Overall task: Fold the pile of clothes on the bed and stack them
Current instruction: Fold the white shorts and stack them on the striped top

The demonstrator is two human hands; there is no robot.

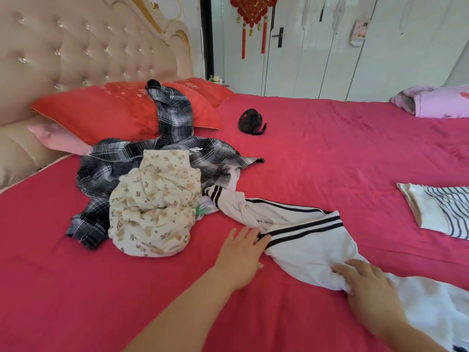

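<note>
Clothes in the head view: three loose pieces and one lying flat. A plaid shirt (116,171) sprawls at 10 o'clock, with a cream floral garment (154,209) bunched on top of it. A white black-striped garment (304,240) trails from that heap toward 5 o'clock. A striped top (441,212) lies flat and apart at 3 o'clock, cut off by the frame edge.

There are two hands. The left hand (239,252) has straight, released fingers touching the white garment's striped band. The right hand (365,283) has fingers bent into the white cloth, grasping it.

Bare red sheet on the bed (330,153) spreads from 12 to 2 o'clock and along the near edge. Two red pillows (101,113), one pink pillow (55,138) and a tufted headboard (76,47) sit at 10–11 o'clock. One small black fan (251,121) lies at 12, a lilac quilt (436,101) at 2, and white wardrobe doors (380,59) stand beyond.
</note>
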